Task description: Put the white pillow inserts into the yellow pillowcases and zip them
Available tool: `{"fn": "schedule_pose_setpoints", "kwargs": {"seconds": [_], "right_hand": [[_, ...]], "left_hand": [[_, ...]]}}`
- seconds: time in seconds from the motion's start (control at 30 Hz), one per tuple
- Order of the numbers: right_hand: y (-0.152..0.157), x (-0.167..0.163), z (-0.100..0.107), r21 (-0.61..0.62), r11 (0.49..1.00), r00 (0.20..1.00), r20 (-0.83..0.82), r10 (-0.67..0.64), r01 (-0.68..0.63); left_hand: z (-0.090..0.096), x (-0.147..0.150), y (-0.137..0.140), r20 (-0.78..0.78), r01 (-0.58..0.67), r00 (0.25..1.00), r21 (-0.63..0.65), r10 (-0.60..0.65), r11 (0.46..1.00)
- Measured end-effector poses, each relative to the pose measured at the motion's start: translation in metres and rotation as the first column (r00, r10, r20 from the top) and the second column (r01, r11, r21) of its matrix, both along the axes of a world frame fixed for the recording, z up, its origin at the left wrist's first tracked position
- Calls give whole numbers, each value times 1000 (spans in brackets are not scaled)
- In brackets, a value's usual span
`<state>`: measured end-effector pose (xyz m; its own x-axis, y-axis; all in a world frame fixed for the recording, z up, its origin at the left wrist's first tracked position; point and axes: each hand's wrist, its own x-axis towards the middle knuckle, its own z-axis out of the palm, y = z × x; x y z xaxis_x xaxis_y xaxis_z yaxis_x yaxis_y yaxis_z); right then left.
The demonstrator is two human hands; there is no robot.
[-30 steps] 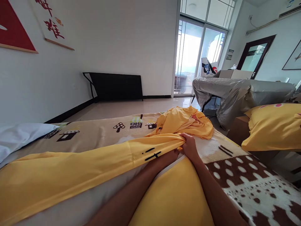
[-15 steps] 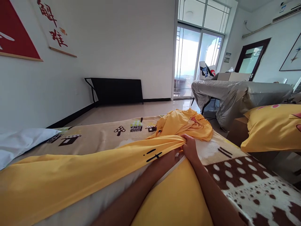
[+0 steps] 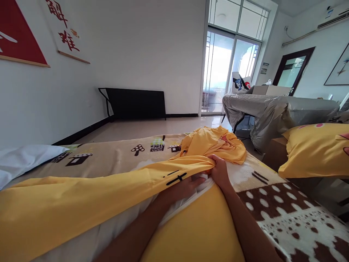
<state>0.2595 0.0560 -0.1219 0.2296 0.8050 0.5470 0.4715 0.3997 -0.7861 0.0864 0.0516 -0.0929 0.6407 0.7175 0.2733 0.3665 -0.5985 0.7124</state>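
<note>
A yellow cloth cover (image 3: 89,193) with black printed marks stretches across the bed from the left, with white fabric (image 3: 109,227) along its underside. My right hand (image 3: 219,171) is closed on a gathered part of this cover. My left hand (image 3: 185,187) reaches in under the cover's upper layer, beside the white fabric. One finger or the thumb points right; the rest of its fingers are hidden by cloth. Below my arms lies a smooth yellow panel (image 3: 196,227) with a white edge. Past my right hand, more yellow cloth (image 3: 212,143) is bunched in a heap.
A patterned blanket (image 3: 272,196) covers the bed. White bedding (image 3: 27,158) lies at left, and a yellow pillow (image 3: 313,149) rests at right near a cardboard box. Behind stand a plastic-covered table (image 3: 253,102) and a folded black frame (image 3: 136,103) against the wall.
My left hand has shifted a little left, away from my right hand, showing more white fabric between them. My right hand keeps its hold on the yellow cover.
</note>
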Motion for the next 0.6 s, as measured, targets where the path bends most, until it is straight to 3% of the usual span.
{"fn": "schedule_pose_setpoints", "kwargs": {"seconds": [0.1,0.23,0.4,0.6], "right_hand": [[-3,-1,3,3,1000,1000,-13,18,-18],[-3,-3,4,1,996,994,-73,86,-86],[-4,-6,5,-22,986,975,-154,159,-164],[-6,-7,7,-46,984,966,-204,157,-170]], "left_hand": [[3,-4,1,22,68,998,-105,-66,992],[9,-2,-2,47,11,999,-151,-3,988],[8,9,-4,147,-53,983,-354,111,934],[1,6,-6,107,-104,984,-291,140,951]]}}
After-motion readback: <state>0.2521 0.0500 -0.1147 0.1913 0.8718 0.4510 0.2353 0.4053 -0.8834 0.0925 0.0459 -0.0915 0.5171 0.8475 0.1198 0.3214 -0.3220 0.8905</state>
